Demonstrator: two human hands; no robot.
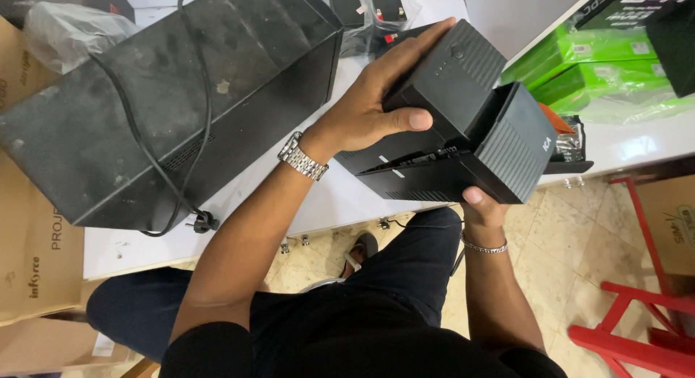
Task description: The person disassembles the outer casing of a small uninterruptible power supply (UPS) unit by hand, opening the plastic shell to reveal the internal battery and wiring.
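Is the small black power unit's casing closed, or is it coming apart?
Coming apart: the small black unit shows a gap between its two shell halves, held by the left hand and right hand.

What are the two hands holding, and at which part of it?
Both hold a small black power unit with its casing partly slid apart. The left hand grips the upper shell from the side; the right hand supports the lower front edge.

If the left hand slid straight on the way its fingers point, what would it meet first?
The left hand lies along the small black box, fingers aimed up and right. Past the box's top edge, the first thing is probably the green packages, though depth is unclear.
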